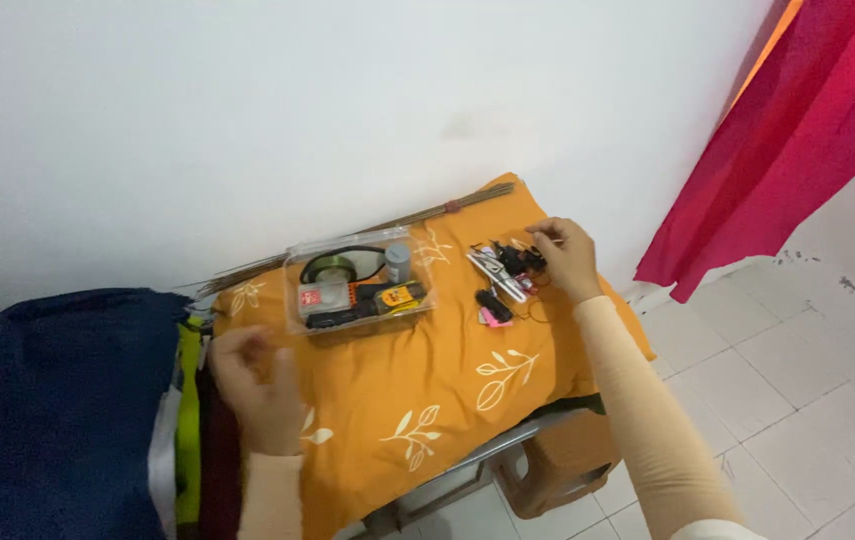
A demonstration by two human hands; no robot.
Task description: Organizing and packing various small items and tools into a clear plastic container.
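Observation:
An orange cushion with white leaf prints (417,380) lies in front of me. My right hand (564,258) reaches to its far right side and pinches at a small pile of dark parts and thin wires (507,272). A small pink and black piece (492,312) lies just in front of that pile. My left hand (252,385) rests on the cushion's left edge, fingers curled, with nothing visible in it. Between the hands sits a clear plastic box (359,280) holding a coil of wire, a small grey cylinder and orange and yellow items.
A white wall stands behind the cushion. A bundle of thin sticks (387,225) lies along the cushion's back edge. Dark blue cloth (47,400) and folded coloured fabric sit on the left. A red curtain (787,140) hangs on the right above white floor tiles. A brown stool (557,470) stands below.

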